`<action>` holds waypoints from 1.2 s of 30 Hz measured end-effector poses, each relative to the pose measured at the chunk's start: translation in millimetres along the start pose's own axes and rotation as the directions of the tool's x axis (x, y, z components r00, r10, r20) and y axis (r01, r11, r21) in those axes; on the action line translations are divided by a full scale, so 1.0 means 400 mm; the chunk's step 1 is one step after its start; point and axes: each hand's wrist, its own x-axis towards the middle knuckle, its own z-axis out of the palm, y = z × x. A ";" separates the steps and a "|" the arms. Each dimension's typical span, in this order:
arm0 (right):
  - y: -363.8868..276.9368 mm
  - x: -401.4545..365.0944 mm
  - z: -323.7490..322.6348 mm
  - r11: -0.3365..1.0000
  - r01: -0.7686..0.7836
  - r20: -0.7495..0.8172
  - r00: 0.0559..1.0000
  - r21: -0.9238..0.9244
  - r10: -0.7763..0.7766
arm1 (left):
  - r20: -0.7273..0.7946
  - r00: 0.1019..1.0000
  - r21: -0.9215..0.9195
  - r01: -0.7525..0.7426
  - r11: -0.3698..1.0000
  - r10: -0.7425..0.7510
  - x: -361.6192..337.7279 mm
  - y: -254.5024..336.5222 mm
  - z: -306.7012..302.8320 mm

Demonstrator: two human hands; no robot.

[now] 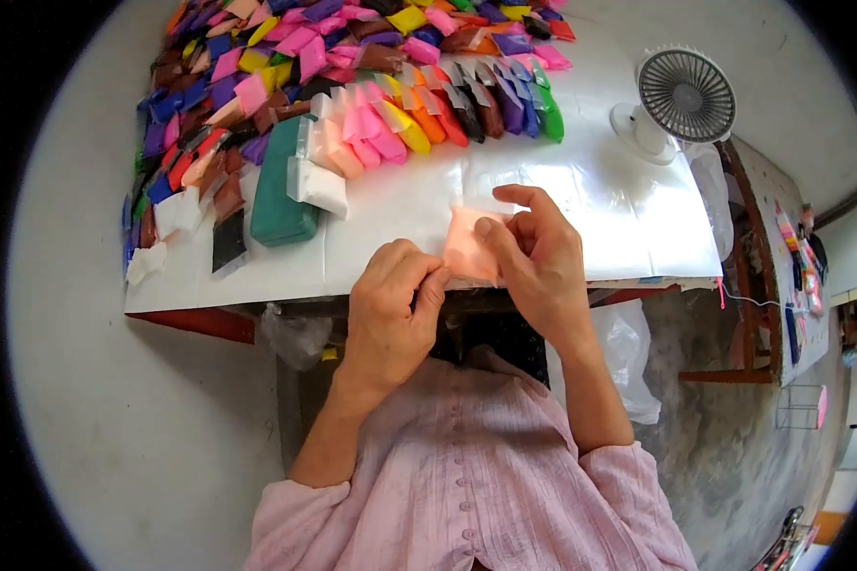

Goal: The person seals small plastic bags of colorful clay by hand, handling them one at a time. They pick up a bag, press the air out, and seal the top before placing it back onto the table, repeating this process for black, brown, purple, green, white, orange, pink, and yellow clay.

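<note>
Near the table's front edge, a small clear packet of peach-coloured soft material [467, 246] is held up between both hands. My left hand [393, 306] is closed, its thumb and forefinger pinching the packet's lower left corner. On the other side, my right hand [545, 259] grips the packet's right part, with the thumb lying across its front and the forefinger raised off it. Beyond the hands runs a row of similar packets, from a white packet [321, 188] to a green packet [548, 112]. A dark green block [284, 181] lies beside the white one.
Many mixed coloured packets [300, 43] are heaped over the table's far left. A white fan [686, 93] stands at the right rear of the silvery table [381, 205]. Plastic bags [627, 352] hang or lie below the front edge. Another table [798, 276] stands at right.
</note>
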 end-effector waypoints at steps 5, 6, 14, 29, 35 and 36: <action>0.005 -0.038 -0.040 0.863 0.243 -0.068 0.951 -0.442 -0.302 | -0.003 1.000 0.032 -0.018 0.999 0.018 -0.005 0.000 0.001; 0.007 -0.051 -0.052 0.877 0.263 0.009 0.959 -0.401 -0.283 | -0.010 1.000 0.037 -0.024 0.999 0.025 -0.005 0.000 0.001; 0.020 -0.058 -0.043 0.785 0.453 0.212 0.892 -0.423 -0.400 | 0.002 0.997 0.042 -0.071 0.997 0.071 -0.002 0.002 0.000; 0.045 -0.068 -0.014 0.709 0.557 0.064 0.803 -0.432 -0.592 | -0.097 0.893 0.255 -0.404 0.878 0.439 0.003 -0.028 0.014; -0.031 -0.034 -0.027 0.921 -0.186 0.244 0.964 0.341 0.105 | -0.147 0.863 0.241 -0.443 0.864 0.484 0.007 -0.040 -0.028; -0.037 -0.024 -0.028 0.870 -0.322 0.348 0.918 0.374 0.190 | -0.153 0.852 0.256 -0.455 0.853 0.501 0.007 -0.044 -0.030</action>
